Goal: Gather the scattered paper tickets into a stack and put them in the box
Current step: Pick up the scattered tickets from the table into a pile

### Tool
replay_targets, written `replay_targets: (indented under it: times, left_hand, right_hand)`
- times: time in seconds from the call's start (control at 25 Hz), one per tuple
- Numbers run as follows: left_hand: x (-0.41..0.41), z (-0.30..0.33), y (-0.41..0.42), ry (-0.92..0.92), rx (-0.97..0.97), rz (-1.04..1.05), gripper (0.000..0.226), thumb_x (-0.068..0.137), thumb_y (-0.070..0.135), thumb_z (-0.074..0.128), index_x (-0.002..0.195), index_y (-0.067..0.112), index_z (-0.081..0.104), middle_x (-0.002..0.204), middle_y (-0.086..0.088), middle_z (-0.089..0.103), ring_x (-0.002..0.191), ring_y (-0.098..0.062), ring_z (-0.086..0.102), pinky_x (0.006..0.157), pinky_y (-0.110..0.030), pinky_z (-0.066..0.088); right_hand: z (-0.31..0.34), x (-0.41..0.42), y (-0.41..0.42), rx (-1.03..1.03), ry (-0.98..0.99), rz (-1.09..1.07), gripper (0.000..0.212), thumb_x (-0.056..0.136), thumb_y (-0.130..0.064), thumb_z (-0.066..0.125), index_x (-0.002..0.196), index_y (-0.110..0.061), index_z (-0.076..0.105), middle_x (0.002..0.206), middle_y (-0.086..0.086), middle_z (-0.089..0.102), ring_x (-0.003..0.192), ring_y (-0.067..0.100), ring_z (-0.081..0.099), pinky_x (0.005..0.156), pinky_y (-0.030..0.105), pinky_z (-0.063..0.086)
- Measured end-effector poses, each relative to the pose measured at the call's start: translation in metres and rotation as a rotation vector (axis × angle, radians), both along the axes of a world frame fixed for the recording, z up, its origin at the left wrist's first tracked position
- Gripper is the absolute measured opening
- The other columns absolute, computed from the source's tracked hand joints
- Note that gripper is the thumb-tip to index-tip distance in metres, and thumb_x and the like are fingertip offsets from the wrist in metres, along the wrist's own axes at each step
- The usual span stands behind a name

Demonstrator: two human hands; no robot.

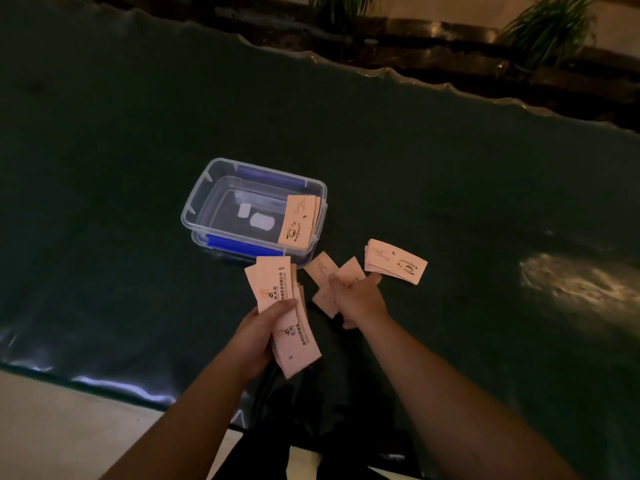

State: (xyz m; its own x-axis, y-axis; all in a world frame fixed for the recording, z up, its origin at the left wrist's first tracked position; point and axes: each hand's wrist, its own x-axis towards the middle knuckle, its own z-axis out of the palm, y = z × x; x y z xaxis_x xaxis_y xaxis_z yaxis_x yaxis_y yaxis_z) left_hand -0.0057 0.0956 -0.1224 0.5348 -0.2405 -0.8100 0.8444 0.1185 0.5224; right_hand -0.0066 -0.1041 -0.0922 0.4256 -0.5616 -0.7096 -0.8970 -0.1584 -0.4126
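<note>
My left hand [258, 336] grips a fanned stack of pale paper tickets [277, 289] just in front of the clear plastic box [207, 188]. Some tickets [300, 220] lean inside the box against its right wall. My right hand [358, 299] presses down on a few loose tickets [323, 268] on the table, fingers curled over them. A small pile of tickets [394, 260] lies flat to the right of that hand, just past its fingertips.
The dark green table [450, 202] has a wavy glossy far edge. The box sits on a blue-handled lid [242, 244]. Potted plants [550, 26] stand beyond the table. A pale floor [69, 427] shows at the lower left.
</note>
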Motion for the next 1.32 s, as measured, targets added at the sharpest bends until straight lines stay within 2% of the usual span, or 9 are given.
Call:
replay_targets:
  times: [0.12, 0.28, 0.4, 0.52, 0.72, 0.88, 1.0, 1.2, 1.32]
  left_hand:
    - [-0.003, -0.001, 0.008, 0.001, -0.002, 0.000, 0.044, 0.086, 0.024, 0.081, 0.128, 0.024, 0.065, 0.118, -0.015, 0.076, 0.108, -0.035, 0.073, 0.076, -0.050, 0.059]
    - [-0.005, -0.003, 0.017, -0.008, 0.009, -0.004, 0.047, 0.087, 0.024, 0.080, 0.131, 0.022, 0.064, 0.120, -0.016, 0.075, 0.110, -0.035, 0.072, 0.082, -0.051, 0.059]
    - [-0.006, -0.003, 0.018, 0.003, 0.012, 0.001, 0.046, 0.087, 0.024, 0.080, 0.130, 0.023, 0.064, 0.119, -0.016, 0.075, 0.108, -0.035, 0.073, 0.079, -0.050, 0.059]
    - [-0.007, -0.001, 0.016, 0.008, -0.004, 0.018, 0.047, 0.087, 0.024, 0.080, 0.131, 0.023, 0.063, 0.119, -0.016, 0.075, 0.108, -0.034, 0.073, 0.077, -0.049, 0.059]
    - [-0.004, 0.004, 0.011, 0.013, -0.038, 0.040, 0.048, 0.087, 0.023, 0.080, 0.131, 0.024, 0.063, 0.121, -0.015, 0.074, 0.110, -0.035, 0.071, 0.077, -0.051, 0.058]
    - [-0.002, 0.009, 0.007, 0.016, -0.101, 0.018, 0.045, 0.085, 0.024, 0.078, 0.128, 0.023, 0.065, 0.106, -0.013, 0.082, 0.106, -0.034, 0.075, 0.075, -0.049, 0.059]
    - [-0.005, 0.010, 0.007, 0.013, -0.135, 0.029, 0.053, 0.077, 0.026, 0.080, 0.128, 0.023, 0.065, 0.100, -0.012, 0.083, 0.109, -0.036, 0.073, 0.080, -0.052, 0.058]
    - [-0.008, 0.011, 0.019, 0.015, -0.121, 0.055, 0.058, 0.073, 0.025, 0.082, 0.128, 0.020, 0.067, 0.118, -0.018, 0.075, 0.115, -0.039, 0.069, 0.094, -0.059, 0.055]
    - [-0.009, 0.012, 0.020, 0.012, -0.104, 0.036, 0.057, 0.071, 0.026, 0.082, 0.126, 0.019, 0.069, 0.112, -0.017, 0.078, 0.111, -0.038, 0.070, 0.089, -0.056, 0.057]
  right_hand:
    - [-0.008, 0.002, 0.005, -0.162, 0.023, 0.295, 0.085, 0.099, -0.048, 0.069, 0.165, -0.024, 0.021, 0.158, 0.012, 0.051, 0.130, 0.034, 0.063, 0.099, 0.049, 0.062]
    - [-0.013, 0.015, -0.006, -0.419, -0.044, 0.978, 0.112, 0.079, -0.022, 0.089, 0.169, -0.027, 0.022, 0.176, 0.009, 0.020, 0.162, 0.034, 0.019, 0.126, 0.062, 0.028]
    - [-0.005, 0.035, -0.015, -0.383, -0.003, 1.130, 0.104, 0.083, -0.027, 0.086, 0.167, -0.024, 0.025, 0.171, 0.008, 0.037, 0.158, 0.030, 0.034, 0.126, 0.059, 0.026]
    - [-0.007, 0.037, -0.016, -0.399, 0.097, 1.037, 0.089, 0.084, -0.040, 0.087, 0.158, -0.019, 0.040, 0.155, 0.011, 0.053, 0.141, 0.032, 0.053, 0.117, 0.055, 0.042]
    - [-0.011, 0.023, -0.011, -0.119, 0.126, 0.660, 0.073, 0.093, -0.038, 0.080, 0.153, -0.017, 0.046, 0.147, 0.012, 0.059, 0.120, 0.027, 0.064, 0.093, 0.044, 0.058]
    - [-0.015, 0.001, 0.006, 0.160, 0.047, 0.495, 0.036, 0.108, -0.038, 0.054, 0.141, -0.022, 0.057, 0.123, 0.003, 0.065, 0.088, 0.012, 0.061, 0.066, 0.030, 0.045]
    - [-0.021, -0.015, 0.015, 0.242, 0.003, 0.348, 0.016, 0.109, -0.040, 0.052, 0.112, -0.029, 0.064, 0.112, -0.002, 0.067, 0.089, 0.010, 0.063, 0.064, 0.029, 0.044]
    - [-0.018, -0.026, 0.007, 0.293, -0.089, 0.215, 0.034, 0.110, -0.037, 0.054, 0.139, -0.023, 0.065, 0.107, -0.005, 0.067, 0.094, 0.012, 0.066, 0.067, 0.028, 0.047]
    - [-0.013, -0.026, 0.007, 0.324, -0.117, 0.189, 0.040, 0.108, -0.039, 0.058, 0.145, -0.024, 0.060, 0.118, -0.003, 0.069, 0.097, 0.012, 0.065, 0.075, 0.033, 0.052]
